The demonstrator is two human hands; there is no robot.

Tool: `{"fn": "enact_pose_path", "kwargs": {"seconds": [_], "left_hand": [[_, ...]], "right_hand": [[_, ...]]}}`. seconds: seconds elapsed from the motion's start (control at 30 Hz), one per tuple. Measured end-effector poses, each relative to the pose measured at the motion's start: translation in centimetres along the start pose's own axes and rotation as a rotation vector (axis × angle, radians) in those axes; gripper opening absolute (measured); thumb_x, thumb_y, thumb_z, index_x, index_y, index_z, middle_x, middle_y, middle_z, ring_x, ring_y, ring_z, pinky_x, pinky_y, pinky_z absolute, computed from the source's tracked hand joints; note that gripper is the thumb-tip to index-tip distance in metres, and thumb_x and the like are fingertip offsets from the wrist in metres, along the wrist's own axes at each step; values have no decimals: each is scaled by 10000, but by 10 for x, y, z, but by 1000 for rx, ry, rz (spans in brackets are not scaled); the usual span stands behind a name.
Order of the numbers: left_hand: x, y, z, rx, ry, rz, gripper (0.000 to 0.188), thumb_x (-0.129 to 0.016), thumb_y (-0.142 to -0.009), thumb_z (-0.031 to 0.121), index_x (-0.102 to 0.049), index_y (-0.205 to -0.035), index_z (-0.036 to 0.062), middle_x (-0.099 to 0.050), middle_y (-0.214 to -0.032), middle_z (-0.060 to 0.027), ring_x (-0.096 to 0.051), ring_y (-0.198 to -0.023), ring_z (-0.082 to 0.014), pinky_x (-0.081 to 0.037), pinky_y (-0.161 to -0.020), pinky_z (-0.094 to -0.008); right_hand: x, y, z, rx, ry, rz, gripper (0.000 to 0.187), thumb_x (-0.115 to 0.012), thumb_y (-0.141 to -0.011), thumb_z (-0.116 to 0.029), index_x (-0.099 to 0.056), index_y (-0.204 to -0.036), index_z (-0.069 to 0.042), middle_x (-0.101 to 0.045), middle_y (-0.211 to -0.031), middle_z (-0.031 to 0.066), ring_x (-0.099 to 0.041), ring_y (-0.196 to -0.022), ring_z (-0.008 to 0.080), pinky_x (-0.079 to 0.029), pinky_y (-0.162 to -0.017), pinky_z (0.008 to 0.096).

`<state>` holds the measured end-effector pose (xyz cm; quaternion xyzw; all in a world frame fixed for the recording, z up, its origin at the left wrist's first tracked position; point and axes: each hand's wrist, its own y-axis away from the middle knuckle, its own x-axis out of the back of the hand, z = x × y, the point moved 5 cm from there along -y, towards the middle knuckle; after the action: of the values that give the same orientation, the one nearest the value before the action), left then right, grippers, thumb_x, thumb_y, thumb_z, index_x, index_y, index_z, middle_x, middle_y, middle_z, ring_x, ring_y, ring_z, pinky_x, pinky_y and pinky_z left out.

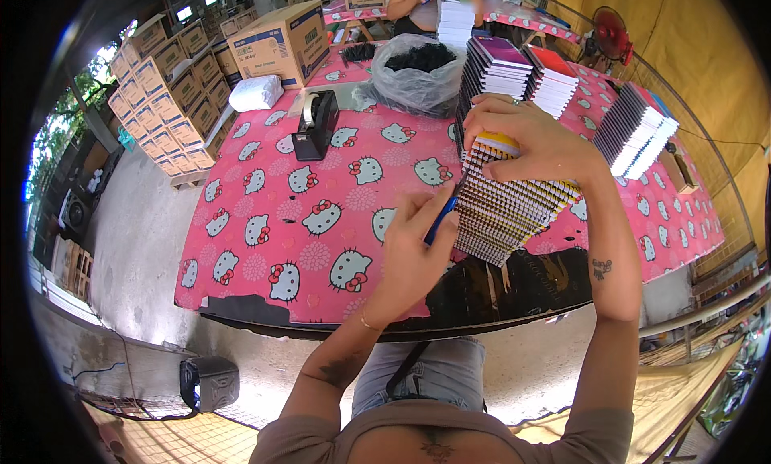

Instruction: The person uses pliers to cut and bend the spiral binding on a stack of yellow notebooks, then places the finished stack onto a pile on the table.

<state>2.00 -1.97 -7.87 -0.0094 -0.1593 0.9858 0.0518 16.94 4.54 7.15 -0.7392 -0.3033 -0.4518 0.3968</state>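
A tall stack of spiral-bound notebooks (514, 211) with white pages and a yellow cover on top stands near the table's front edge. My right hand (540, 138) is bent over the top of this stack, its thumb on the near side and its fingers over the far side. At the stack's left edge, my left hand (419, 243) is closed round a slim blue-handled tool (442, 219). The tool's dark tip points up at the bindings near the top; its exact kind is partly hidden by my fingers.
A black tape dispenser (316, 126) and a clear bag of black coils (414, 74) stand on the pink table cover (265, 199). More notebook stacks (638, 130) are behind and right. Cartons (281, 42) stand far left. A person (418, 10) works across the table.
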Motion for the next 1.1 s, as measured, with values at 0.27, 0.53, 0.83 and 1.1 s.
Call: {"fn": "enact_pose_path", "kwargs": {"seconds": [0.27,0.53,0.83,1.1], "left_hand": [[-10,2,-8,316,585,0,363,-461,-976,199,-518,-1211,-71,-635,-969,-145,-668,-792,-233,-578,-721,-378],[4,1,4,-21,-90,54,364,-478,-972,207,-550,-1214,-55,-632,-958,-116,-626,-712,-184,-537,-654,-308],[-11,10,-16,302,534,-28,376,-487,-971,222,-538,-1201,-71,-652,-988,-145,-680,-837,-256,-564,-783,-385],[-14,18,27,-469,-686,288,367,-644,-846,98,-619,-1207,39,-568,-878,-124,-578,-741,-231,-483,-656,-344]], "right_hand": [[1,1,1,-22,-45,1,316,-696,-687,-255,-625,-959,-109,-558,-985,79,-551,-1003,289,-445,-862,389],[1,0,-1,3,-27,5,316,-693,-688,-253,-624,-958,-105,-556,-988,76,-550,-1003,288,-445,-863,388],[2,2,-1,-23,-33,-4,324,-690,-686,-256,-623,-966,-108,-555,-1002,81,-544,-1027,292,-443,-871,390],[8,2,-3,-2,-1,-18,374,-685,-680,-268,-602,-1009,-109,-533,-1035,76,-505,-1092,304,-403,-925,410]]}}
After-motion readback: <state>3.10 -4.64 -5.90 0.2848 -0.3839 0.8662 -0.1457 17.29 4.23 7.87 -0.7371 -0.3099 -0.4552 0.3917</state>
